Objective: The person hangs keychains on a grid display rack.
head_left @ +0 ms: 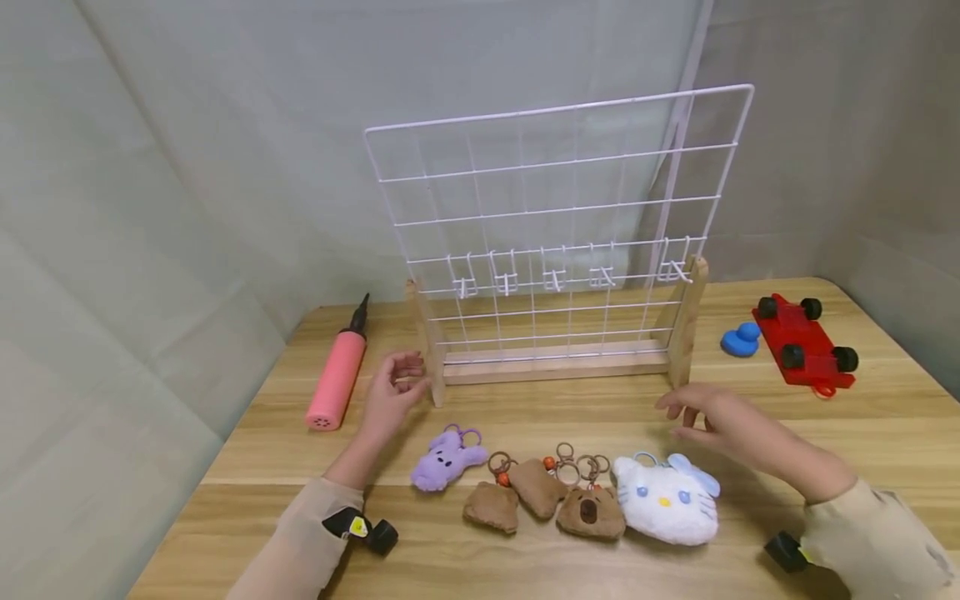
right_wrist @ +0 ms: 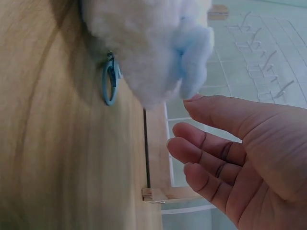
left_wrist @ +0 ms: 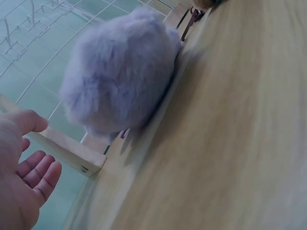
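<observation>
My left hand (head_left: 392, 385) is beside the left wooden foot of a white wire grid rack (head_left: 558, 208), fingers loosely bent and holding nothing. Near the right foot hovers my right hand (head_left: 716, 417), its fingers relaxed with nothing between them. Several white hooks (head_left: 555, 279) hang in a row across the grid. On the table in front lie plush keychains: a purple rabbit (head_left: 444, 461) nearest my left hand, brown ones (head_left: 537, 487) in the middle, one a bear-like face (head_left: 591, 512), and a white cat head with a blue bow (head_left: 666, 502) close to my right hand.
A pink hand pump (head_left: 337, 379) with a black nozzle lies at the left of the wooden table (head_left: 247, 492). On the right are a blue knob-shaped object (head_left: 742, 340) and a red toy car (head_left: 806, 342) with black wheels. Pale curtains (head_left: 225, 167) stand behind and at the sides.
</observation>
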`<state>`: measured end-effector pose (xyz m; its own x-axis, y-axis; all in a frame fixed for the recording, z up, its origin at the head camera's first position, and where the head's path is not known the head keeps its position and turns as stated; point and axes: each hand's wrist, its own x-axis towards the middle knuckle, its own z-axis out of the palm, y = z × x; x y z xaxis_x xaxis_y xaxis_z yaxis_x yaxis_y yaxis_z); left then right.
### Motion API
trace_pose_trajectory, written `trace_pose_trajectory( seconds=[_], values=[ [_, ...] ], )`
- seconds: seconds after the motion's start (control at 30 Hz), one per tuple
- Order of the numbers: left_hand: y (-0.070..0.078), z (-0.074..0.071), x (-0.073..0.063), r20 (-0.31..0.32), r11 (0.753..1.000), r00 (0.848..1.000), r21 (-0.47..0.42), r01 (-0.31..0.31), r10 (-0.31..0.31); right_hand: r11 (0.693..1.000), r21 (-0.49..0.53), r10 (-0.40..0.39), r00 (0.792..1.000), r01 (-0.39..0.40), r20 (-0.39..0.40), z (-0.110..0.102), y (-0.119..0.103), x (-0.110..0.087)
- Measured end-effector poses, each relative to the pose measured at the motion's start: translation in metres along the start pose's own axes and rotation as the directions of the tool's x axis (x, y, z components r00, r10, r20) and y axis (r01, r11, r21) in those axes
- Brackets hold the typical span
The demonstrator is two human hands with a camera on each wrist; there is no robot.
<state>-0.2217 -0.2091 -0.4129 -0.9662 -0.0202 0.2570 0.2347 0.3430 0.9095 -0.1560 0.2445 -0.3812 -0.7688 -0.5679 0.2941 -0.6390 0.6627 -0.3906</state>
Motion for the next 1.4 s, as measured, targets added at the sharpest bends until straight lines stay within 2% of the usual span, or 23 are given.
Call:
trace_pose_trajectory(
  seconds=[0.13, 0.27, 0.67, 0.8, 1.03, 1.2, 1.4],
  values=[
    [-0.002, 0.006, 0.000, 0.016, 1.000, 1.000, 0.007, 0.005, -0.005, 0.999, 0.000, 0.036, 0.999, -0.036, 0.005, 0.003, 0.001, -0.003],
    [-0.005, 0.010, 0.000, 0.031, 1.000, 0.999, 0.002, -0.017, 0.017, 0.996, 0.019, 0.083, 0.996, -0.084, 0.035, 0.006, 0.003, -0.003],
    [-0.016, 0.013, -0.008, 0.032, 0.995, 0.998, 0.079, -0.058, 0.056, 0.994, 0.090, 0.052, 0.994, -0.061, 0.099, 0.016, 0.000, 0.000],
    [-0.009, 0.013, -0.009, 0.025, 0.995, 0.999, 0.086, -0.042, 0.040, 0.992, 0.119, 0.017, 0.994, -0.029, 0.109, 0.019, 0.001, 0.001],
    [0.024, 0.013, -0.017, 0.035, 0.994, 0.998, 0.102, -0.048, 0.044, 0.983, 0.180, 0.008, 0.985, -0.039, 0.170, 0.024, 0.001, 0.000],
    [0.025, 0.014, -0.017, 0.030, 0.995, 0.998, 0.090, -0.052, 0.050, 0.982, 0.185, -0.001, 0.976, -0.041, 0.219, 0.026, 0.000, 0.000],
    [0.024, 0.014, -0.018, 0.025, 0.993, 0.998, 0.101, -0.055, 0.053, 0.985, 0.169, -0.020, 0.973, -0.020, 0.232, 0.027, -0.001, 0.001]
  ],
)
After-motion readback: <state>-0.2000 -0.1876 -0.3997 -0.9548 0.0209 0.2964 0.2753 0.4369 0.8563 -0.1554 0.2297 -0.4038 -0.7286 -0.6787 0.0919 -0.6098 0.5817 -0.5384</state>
